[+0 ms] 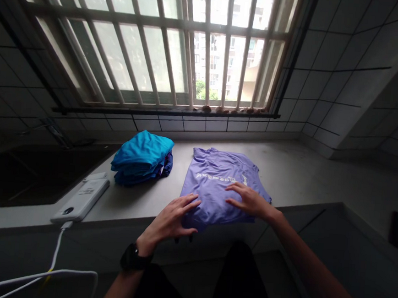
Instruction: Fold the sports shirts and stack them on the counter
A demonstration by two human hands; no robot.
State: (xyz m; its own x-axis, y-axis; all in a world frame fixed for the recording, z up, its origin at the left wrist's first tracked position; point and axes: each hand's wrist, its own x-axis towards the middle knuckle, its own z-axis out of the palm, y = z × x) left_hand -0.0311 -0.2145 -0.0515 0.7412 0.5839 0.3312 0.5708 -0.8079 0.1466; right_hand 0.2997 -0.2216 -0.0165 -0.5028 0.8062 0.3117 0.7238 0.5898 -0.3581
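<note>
Two hands are down on a pale grey stone counter (300,175) that runs under a wide barred window (166,41), with white tiled walls (346,64) closing the corner on my right. My left hand (171,220) lies flat and unclenched on the near left corner of a lilac short-sleeved T-shirt with pale lettering (219,178), its fingers spread, some over the counter's front edge; a black wristwatch (131,257) sits on that wrist. My right hand (250,200) rests palm down, fingers loose, on the shirt's near right part, gripping nothing. The shirt lies spread face up in the middle of the counter, collar toward the window. Just beside it on the left sits a folded stack of turquoise and dark blue clothes (143,158), and nearer me a white slab-shaped power bank (83,199) with a white cable (37,276) hanging off the edge. A dark sink basin (28,172) on the far left is too shadowed to read. I cannot make out the lettering, nor the small brownish lumps (236,109) on the sill.
</note>
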